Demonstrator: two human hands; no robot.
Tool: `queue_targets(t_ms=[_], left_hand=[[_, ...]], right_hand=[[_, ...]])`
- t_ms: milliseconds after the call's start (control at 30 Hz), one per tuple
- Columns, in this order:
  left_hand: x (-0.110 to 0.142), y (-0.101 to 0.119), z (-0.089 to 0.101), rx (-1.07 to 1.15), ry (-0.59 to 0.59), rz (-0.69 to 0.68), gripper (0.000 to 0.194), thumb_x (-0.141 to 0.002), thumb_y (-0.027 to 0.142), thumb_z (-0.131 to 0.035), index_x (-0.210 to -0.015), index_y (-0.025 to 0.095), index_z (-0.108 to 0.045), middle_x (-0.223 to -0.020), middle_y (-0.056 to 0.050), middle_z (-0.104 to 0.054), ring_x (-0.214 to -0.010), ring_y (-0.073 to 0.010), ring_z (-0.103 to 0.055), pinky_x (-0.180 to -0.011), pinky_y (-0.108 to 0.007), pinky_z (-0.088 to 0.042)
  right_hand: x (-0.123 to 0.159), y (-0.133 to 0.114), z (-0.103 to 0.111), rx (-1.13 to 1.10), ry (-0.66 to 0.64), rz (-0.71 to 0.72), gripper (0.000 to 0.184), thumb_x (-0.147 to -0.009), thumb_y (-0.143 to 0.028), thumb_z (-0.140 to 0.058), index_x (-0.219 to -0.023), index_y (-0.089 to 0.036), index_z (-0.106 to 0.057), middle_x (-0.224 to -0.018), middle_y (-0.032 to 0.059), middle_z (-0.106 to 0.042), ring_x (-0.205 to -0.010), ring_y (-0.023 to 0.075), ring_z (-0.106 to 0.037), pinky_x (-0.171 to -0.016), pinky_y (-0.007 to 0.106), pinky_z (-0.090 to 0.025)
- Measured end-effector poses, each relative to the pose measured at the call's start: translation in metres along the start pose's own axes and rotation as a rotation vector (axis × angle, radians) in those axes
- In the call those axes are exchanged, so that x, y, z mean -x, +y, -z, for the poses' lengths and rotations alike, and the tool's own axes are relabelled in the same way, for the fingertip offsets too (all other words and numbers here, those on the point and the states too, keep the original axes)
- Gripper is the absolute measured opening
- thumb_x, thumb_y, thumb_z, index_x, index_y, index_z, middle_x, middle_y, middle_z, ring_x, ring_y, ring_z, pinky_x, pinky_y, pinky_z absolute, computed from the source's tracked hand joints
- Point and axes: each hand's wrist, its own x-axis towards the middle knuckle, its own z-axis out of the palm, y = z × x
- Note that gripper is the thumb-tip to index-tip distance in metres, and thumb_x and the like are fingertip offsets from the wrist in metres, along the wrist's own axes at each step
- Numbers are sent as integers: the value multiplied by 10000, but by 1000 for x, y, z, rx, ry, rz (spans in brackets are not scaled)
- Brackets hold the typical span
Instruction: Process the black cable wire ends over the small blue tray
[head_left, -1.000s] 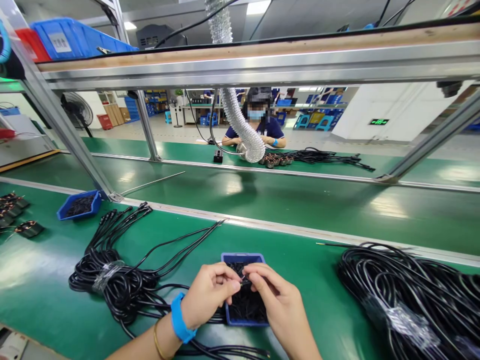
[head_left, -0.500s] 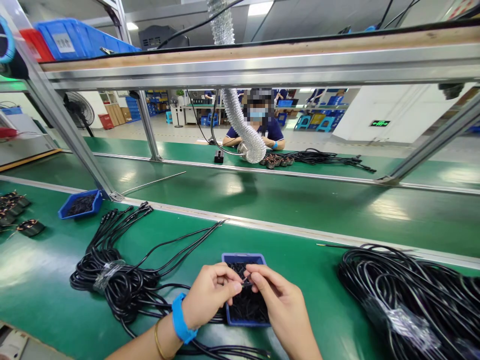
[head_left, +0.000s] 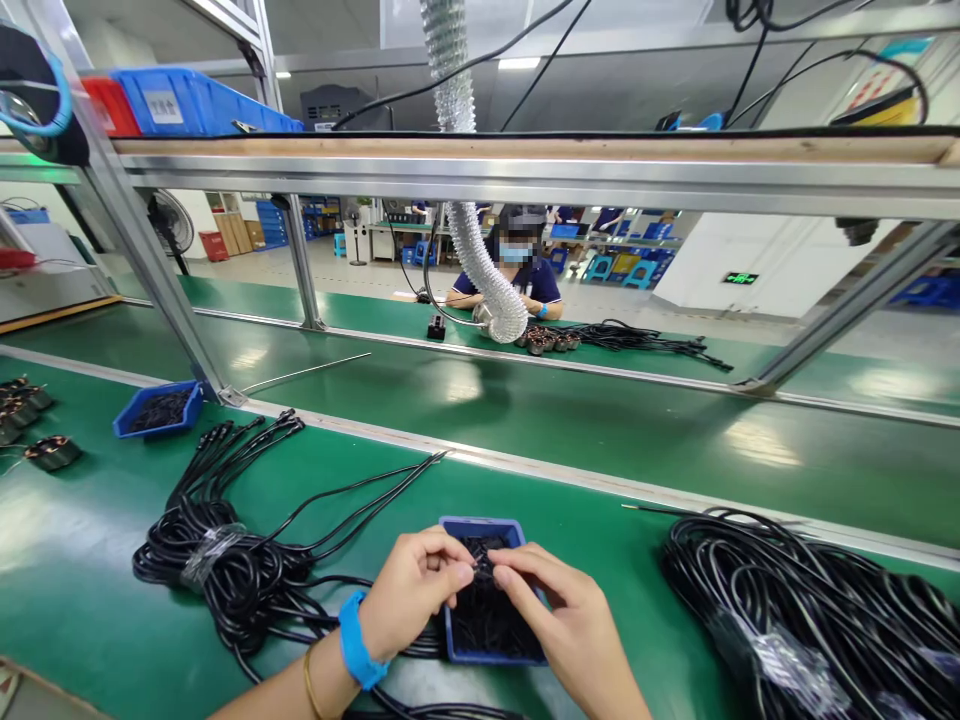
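My left hand [head_left: 420,585], with a blue band at the wrist, is closed in a pinch at the left side of a small blue bin [head_left: 495,655]. My right hand [head_left: 562,605] is closed in a pinch too, over the bin's right side. The fingertips of both hands almost meet above the bin. A small dark thing shows between them, too fine to name. Short black pieces [head_left: 487,615] that look like bits of tubing fill the bin. Black cables [head_left: 420,645] run beneath my left hand and wrist toward the bin.
A tied bundle of black cables [head_left: 217,550] lies left, another [head_left: 810,600] right. Copper-wound coils [head_left: 52,452] and a second blue bin [head_left: 159,410] stand far left. A metal frame [head_left: 525,180] crosses above; a flexible duct [head_left: 502,310] hangs beyond. A person [head_left: 514,275] sits opposite.
The view has tilted up slightly. Both hands stay pinched close together over the bin; the thing between their fingertips shows less clearly now.
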Motion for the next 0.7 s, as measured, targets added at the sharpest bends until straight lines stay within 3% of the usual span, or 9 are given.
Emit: queue_targets(t_ms=[100,200,300,400,467,567,633,700], left_hand=[[1,1,-1,-6,9,-12,436,-731,533,-751,-819,114,-669,-742,6,-520,-537,-63,-493,-462,-200,-338],[2,2,-2,-24,11,-12,407,-742,510,-730,-830,118,-662,-743,6,-513,-552,-73,-494,-463,-205,-341],[1,1,-1,-60,62,-23,387,-755,499,-696,-824,121,-652,-769,-3,-510,-563,-77,-489,-452,-208,-332],[0,1,0,-46,122,-26,374,-762,494,-668,-812,125,-638,-774,-3,-507,-561,-73,-477,-444,-203,-308],[0,0,0,-33,110,-12,377,-753,494,-671,-819,125,-632,-753,5,-506,-550,-69,-473,-449,-198,-303],[-1,0,-1,-24,74,1,406,-724,513,-693,-815,123,-630,-744,8,-508,-540,-67,-469,-450,-195,-305],[-1,0,0,-15,69,5,431,-714,536,-702,-815,123,-630,-744,7,-507,-543,-71,-471,-444,-194,-304],[-2,0,1,-10,74,3,454,-716,560,-709,-818,124,-631,-740,9,-503,-545,-72,-470,-443,-194,-306]], right_hand=[[3,0,-5,-44,-32,-51,114,-886,-364,-696,-884,-297,-788,-804,-29,-763,-710,90,-703,-667,130,-545],[9,0,-11,44,13,29,189,-929,-345,-617,-813,-246,-729,-747,-20,-715,-677,85,-661,-655,147,-519],[1,14,-5,192,249,40,286,-970,-374,-488,-769,-218,-619,-665,-13,-616,-606,102,-592,-588,195,-481],[-40,47,23,383,480,-152,346,-949,-483,-439,-853,-207,-626,-757,40,-669,-689,165,-625,-680,284,-510],[-79,73,49,494,445,-217,343,-899,-445,-452,-949,-186,-671,-964,116,-728,-887,234,-658,-849,376,-516],[-120,93,79,569,307,-263,278,-796,-316,-541,-952,-167,-717,-966,151,-736,-826,272,-654,-813,434,-502],[-119,87,84,596,258,-263,286,-808,-287,-535,-980,-157,-723,-980,157,-730,-780,260,-647,-788,432,-497],[-95,69,72,570,175,-220,256,-866,-311,-532,-971,-189,-730,-995,112,-737,-813,233,-656,-802,391,-508]])
